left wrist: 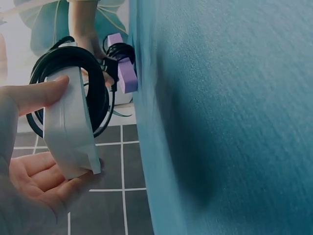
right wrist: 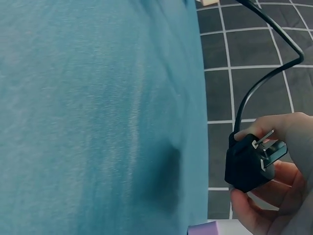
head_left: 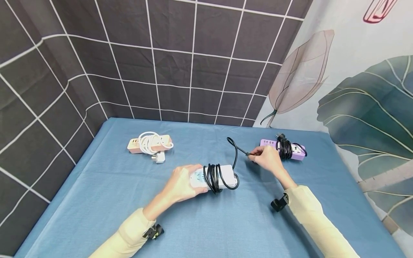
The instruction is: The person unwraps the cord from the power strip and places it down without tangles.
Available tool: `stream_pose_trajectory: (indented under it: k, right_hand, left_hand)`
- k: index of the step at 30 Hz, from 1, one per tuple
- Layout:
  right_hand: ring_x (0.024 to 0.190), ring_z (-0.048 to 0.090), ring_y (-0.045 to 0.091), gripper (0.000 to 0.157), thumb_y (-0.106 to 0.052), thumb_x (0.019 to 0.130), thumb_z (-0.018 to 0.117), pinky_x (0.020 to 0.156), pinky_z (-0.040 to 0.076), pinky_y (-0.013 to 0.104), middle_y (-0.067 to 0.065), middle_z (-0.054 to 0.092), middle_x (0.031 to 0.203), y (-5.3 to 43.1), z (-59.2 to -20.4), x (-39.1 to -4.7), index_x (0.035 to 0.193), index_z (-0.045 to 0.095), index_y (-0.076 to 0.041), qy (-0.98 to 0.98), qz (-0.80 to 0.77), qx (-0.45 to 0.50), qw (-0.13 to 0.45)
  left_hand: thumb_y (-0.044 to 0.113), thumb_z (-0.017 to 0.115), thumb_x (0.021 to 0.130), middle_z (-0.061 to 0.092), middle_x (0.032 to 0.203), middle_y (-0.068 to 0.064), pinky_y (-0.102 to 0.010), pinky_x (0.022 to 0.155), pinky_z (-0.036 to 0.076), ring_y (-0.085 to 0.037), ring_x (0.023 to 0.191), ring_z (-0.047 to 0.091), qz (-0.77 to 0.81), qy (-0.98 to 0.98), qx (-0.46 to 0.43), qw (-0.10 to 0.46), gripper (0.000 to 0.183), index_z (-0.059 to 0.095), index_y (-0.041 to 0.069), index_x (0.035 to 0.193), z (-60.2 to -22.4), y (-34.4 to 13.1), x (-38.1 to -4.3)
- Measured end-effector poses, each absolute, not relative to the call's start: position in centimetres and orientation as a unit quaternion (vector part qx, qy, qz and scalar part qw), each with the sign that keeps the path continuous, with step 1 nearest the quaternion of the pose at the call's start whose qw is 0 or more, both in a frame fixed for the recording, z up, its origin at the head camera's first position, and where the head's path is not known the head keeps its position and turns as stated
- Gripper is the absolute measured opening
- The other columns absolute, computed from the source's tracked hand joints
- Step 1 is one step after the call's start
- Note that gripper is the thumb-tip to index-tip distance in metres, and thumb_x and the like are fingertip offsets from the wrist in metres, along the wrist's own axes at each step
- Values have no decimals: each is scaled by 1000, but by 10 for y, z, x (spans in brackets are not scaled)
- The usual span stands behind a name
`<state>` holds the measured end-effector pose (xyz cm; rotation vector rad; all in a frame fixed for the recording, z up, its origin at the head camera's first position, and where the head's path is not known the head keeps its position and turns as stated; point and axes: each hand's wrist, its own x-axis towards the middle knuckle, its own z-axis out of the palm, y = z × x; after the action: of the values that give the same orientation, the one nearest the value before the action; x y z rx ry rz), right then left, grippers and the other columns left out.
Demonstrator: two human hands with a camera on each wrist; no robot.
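Note:
My left hand [head_left: 182,183] grips one end of a white power strip [head_left: 228,172], thumb on one side and fingers on the other. Black cord [head_left: 213,178] is wound several turns around the strip's middle. From there a loose stretch of cord runs up and right to my right hand [head_left: 267,157]. In the right wrist view, thumb and fingers pinch a black plug [right wrist: 247,164] whose metal prongs face the palm. The left wrist view shows the white strip raised off the blue cloth, its shadow falling on the cloth.
A purple power strip [head_left: 298,153] wrapped in black cord lies just beyond the right hand. At the back left sits an orange-pink power strip [head_left: 134,146] with a white cord and plug [head_left: 158,157]. Blue cloth [head_left: 96,200] covers the table; hanging fabric [head_left: 174,68] borders its back and left.

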<state>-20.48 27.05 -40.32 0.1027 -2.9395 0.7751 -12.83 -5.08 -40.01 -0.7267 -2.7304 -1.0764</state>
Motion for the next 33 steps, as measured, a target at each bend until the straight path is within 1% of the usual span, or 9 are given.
stream_pose_trajectory:
  k: [8, 12, 14, 17, 20, 21, 24, 28, 33]
  right_hand:
    - [68, 62, 15, 15, -24, 79, 73, 69, 43, 33, 4, 74, 77, 269, -396, -212, 85, 77, -12, -966, 250, 28, 60]
    - [66, 62, 15, 15, -25, 79, 73, 69, 44, 34, 5, 74, 78, 267, -391, -214, 86, 77, -11, -964, 255, 27, 71]
    - [64, 62, 15, 16, -26, 79, 73, 72, 44, 37, 5, 74, 77, 267, -390, -215, 86, 77, -12, -963, 259, 24, 76]
    - [63, 63, 15, 17, -27, 79, 72, 73, 45, 40, 5, 74, 77, 265, -386, -217, 86, 77, -12, -961, 264, 18, 80]
    - [64, 64, 16, 17, -29, 79, 72, 72, 44, 37, 3, 74, 76, 264, -383, -219, 86, 77, -14, -962, 259, 15, 90]
    - [64, 64, 16, 17, -29, 79, 72, 67, 45, 35, 3, 74, 76, 264, -382, -220, 86, 77, -14, -961, 259, 15, 94]
    - [65, 65, 16, 17, -29, 79, 73, 66, 44, 32, 3, 74, 76, 263, -378, -221, 85, 77, -14, -960, 261, 15, 105]
    - [65, 65, 17, 16, -27, 80, 72, 64, 45, 31, 4, 74, 76, 262, -373, -222, 86, 77, -13, -957, 269, 18, 109]
    - [65, 66, 16, 15, -27, 80, 72, 64, 45, 31, 4, 75, 77, 261, -369, -220, 86, 77, -14, -955, 271, 17, 121]
  left_hand:
    - [30, 86, 60, 73, 106, -5, -38, 82, 50, -21, 93, 67, -345, -900, -258, 69, 60, 67, 10, 113, -401, -50, -128]
    - [31, 87, 59, 73, 106, -5, -42, 85, 49, -22, 94, 67, -340, -900, -263, 69, 60, 68, 10, 112, -402, -50, -128]
    - [31, 87, 60, 73, 106, -6, -43, 86, 49, -24, 95, 67, -339, -900, -266, 67, 60, 68, 10, 112, -402, -50, -128]
    - [31, 87, 60, 73, 106, -7, -45, 87, 49, -25, 96, 67, -337, -900, -270, 64, 60, 68, 9, 112, -403, -50, -128]
    - [31, 87, 60, 72, 107, -8, -45, 88, 49, -26, 97, 67, -335, -899, -273, 65, 60, 68, 9, 112, -403, -50, -128]
    - [31, 86, 60, 72, 106, -8, -45, 88, 49, -25, 97, 68, -334, -899, -275, 65, 60, 68, 9, 112, -403, -50, -128]
    - [31, 86, 60, 72, 106, -9, -44, 87, 49, -26, 96, 68, -332, -898, -279, 70, 60, 68, 8, 112, -403, -50, -128]
    - [31, 87, 60, 72, 106, -9, -43, 85, 50, -25, 95, 67, -335, -899, -275, 68, 61, 67, 7, 112, -403, -50, -128]
    - [29, 88, 58, 72, 110, -11, -41, 85, 52, -26, 97, 68, -343, -900, -261, 60, 65, 66, 6, 115, -406, -51, -130]
